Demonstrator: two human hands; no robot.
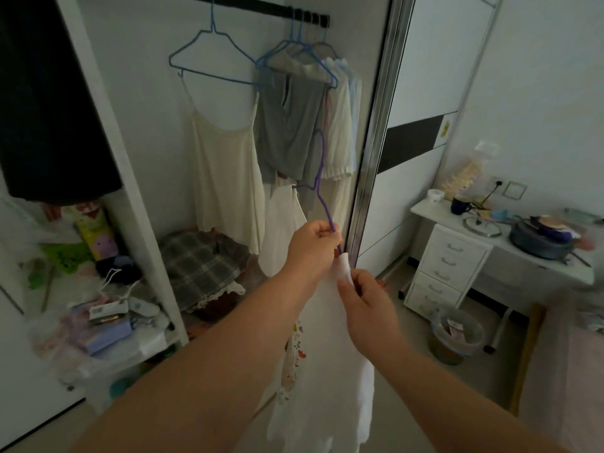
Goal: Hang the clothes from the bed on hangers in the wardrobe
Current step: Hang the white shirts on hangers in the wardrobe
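Both hands work before the wardrobe's rail, white desk rightward.

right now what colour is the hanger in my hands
Purple hanger, gripped by the left hand; seen in the head view.

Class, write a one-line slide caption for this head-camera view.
Left hand grips a purple wire hanger while right hand pinches a white garment onto it before the open wardrobe.

Wardrobe left, desk right.
Hung from the rail: garments; below them, folded blanket. Beneath the desk, bin on floor.
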